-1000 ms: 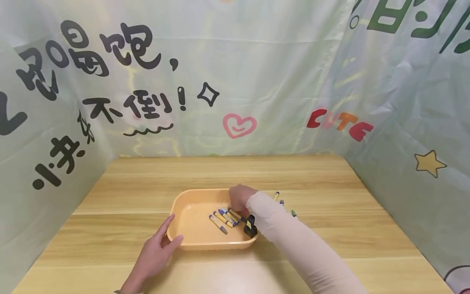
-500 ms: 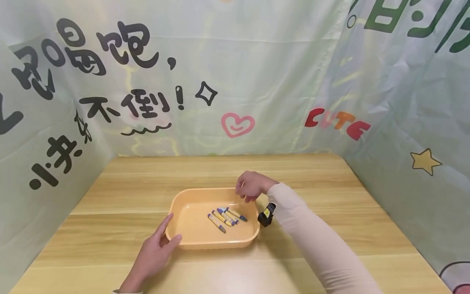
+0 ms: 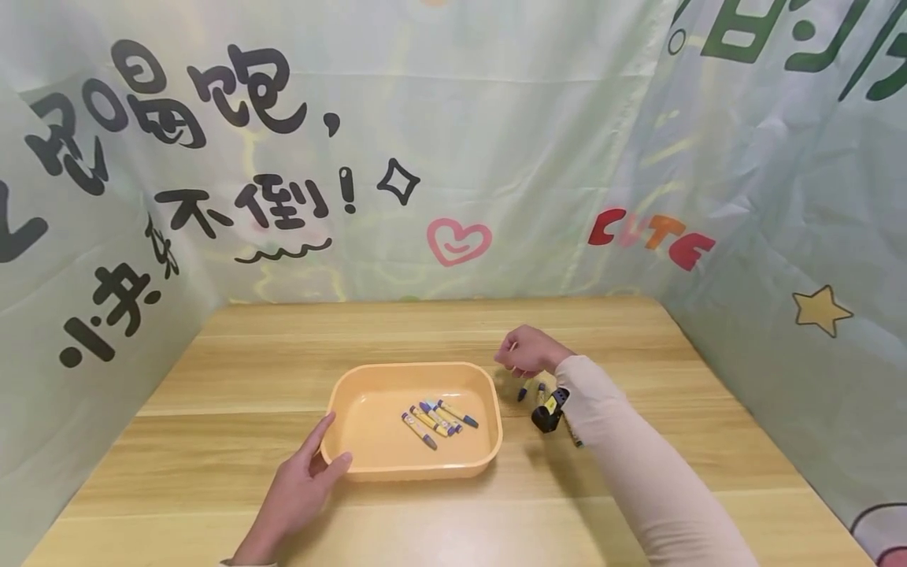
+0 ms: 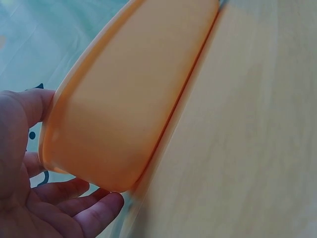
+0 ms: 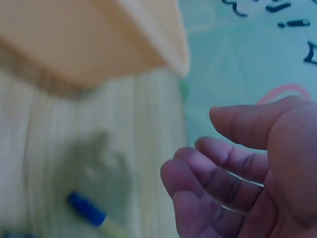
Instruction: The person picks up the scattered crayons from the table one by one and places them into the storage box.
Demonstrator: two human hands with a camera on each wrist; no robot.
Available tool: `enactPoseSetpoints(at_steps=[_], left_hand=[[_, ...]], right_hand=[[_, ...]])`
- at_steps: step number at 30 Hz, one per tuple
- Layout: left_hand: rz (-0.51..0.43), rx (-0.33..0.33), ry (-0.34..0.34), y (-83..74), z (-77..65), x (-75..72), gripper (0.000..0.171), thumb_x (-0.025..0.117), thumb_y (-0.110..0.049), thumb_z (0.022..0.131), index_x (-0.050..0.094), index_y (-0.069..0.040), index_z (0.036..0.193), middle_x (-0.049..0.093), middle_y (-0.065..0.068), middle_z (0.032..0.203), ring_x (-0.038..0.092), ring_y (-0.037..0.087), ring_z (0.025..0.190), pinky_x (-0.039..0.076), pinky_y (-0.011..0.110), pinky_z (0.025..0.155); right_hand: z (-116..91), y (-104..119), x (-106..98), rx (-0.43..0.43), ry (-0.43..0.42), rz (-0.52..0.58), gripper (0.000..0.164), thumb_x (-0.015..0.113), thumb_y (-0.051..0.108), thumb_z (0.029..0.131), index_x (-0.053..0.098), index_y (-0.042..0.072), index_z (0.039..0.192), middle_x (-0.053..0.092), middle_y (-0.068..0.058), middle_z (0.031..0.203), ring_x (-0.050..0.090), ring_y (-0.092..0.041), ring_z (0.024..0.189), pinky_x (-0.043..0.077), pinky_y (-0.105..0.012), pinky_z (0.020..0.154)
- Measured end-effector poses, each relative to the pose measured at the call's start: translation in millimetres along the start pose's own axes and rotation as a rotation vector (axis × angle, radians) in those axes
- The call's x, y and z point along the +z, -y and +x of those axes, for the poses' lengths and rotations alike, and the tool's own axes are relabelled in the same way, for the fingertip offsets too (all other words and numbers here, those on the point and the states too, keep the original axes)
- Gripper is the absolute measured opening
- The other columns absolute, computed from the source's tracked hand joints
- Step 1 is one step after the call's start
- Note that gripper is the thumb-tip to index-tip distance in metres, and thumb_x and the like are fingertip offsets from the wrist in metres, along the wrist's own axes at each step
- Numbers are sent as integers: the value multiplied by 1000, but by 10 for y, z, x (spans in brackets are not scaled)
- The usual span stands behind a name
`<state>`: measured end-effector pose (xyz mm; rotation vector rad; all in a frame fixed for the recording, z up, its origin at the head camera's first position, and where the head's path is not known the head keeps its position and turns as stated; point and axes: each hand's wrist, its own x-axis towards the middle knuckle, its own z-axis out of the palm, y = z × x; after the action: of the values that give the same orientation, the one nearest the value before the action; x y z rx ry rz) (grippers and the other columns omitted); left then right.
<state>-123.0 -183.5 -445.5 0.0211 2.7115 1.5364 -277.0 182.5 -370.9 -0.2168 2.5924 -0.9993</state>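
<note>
In the head view, a shallow orange tray (image 3: 368,429) sits on the wooden bench (image 3: 234,402), a little below the centre of the frame. Several crayons (image 3: 439,420) lie slantwise close together in its right half. At the lower left, the left hand (image 3: 301,480) holds the tray's near left corner, thumb on the near rim and fingers along the left side. Right of centre, the right hand (image 3: 531,350) is beyond the tray's right end, apart from it; more crayons (image 3: 522,391) lie below it on the bench, partly covered by a black device (image 3: 547,415) at the wrist and a pale sleeve (image 3: 645,465). A pale green curtain (image 3: 496,142) fills the upper frame, with dark lettering at the upper left.

In the left wrist view, the tray's outer wall runs from lower left to the top; the thumb meets its rim at the left, and the lower fingers are loosely bent beside its end.

In the right wrist view, the right hand's fingers curve loosely, thumb apart, grasping nothing. A blue-ended crayon lies blurred at the lower left, and the tray crosses the upper left.
</note>
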Motion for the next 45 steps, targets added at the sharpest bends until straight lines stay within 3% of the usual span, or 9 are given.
enactPoseSetpoints(at_steps=[4,8,15,19,28,33,35,39,45], left_hand=[[3,-7,5,7,-4,0,70,65,-35,93,31,-24,153,41,0,61,36,11,51,37,26,48],[9,-10,10,11,-6,0,70,65,-37,93,30,-25,153,40,0,61,36,10,51,37,26,48],[6,-10,5,11,-6,0,70,65,-36,93,31,-25,153,41,0,61,36,10,51,37,26,47],[9,-4,5,19,-3,4,70,65,-36,93,31,-25,153,42,0,61,37,11,52,38,27,49],[13,-6,0,23,-2,5,69,65,-38,93,31,-28,152,42,0,61,38,11,52,38,27,50],[11,4,1,21,-1,5,70,65,-37,93,31,-26,153,42,-1,60,38,11,51,38,27,49],[12,3,2,22,-2,6,70,65,-37,93,31,-26,153,43,0,61,38,11,51,38,26,48],[11,1,6,24,0,9,70,65,-37,93,31,-25,153,43,0,62,37,11,52,38,26,48],[8,0,5,22,0,9,70,65,-36,93,31,-25,153,44,1,62,38,11,52,38,27,48]], right_hand=[[-15,-165,9,56,-22,-13,22,58,19,97,58,1,85,52,-3,59,41,-11,47,42,-26,50],[-28,-278,30,111,-43,-61,32,59,20,97,51,8,67,51,-1,53,40,-9,44,40,-22,46],[1,-392,84,168,-66,-115,41,61,19,95,48,13,57,53,1,52,48,-8,45,44,-20,45],[38,-464,122,175,-110,-194,48,66,20,91,45,16,49,51,2,46,43,-7,40,38,-18,41],[56,-507,118,139,-145,-208,25,64,6,81,58,8,56,59,-1,50,52,-9,41,44,-19,42],[66,-510,119,136,-116,5,23,59,1,84,51,8,63,53,0,52,48,-9,43,44,-21,45],[74,-505,123,135,-98,119,19,57,-1,86,49,7,71,51,-2,58,46,-10,46,44,-22,47],[82,-482,117,107,-77,246,5,55,0,89,50,1,90,51,-5,68,47,-12,51,47,-25,51],[90,-386,98,93,-59,366,18,53,-1,87,46,-3,104,54,-8,72,51,-15,56,51,-30,56]])
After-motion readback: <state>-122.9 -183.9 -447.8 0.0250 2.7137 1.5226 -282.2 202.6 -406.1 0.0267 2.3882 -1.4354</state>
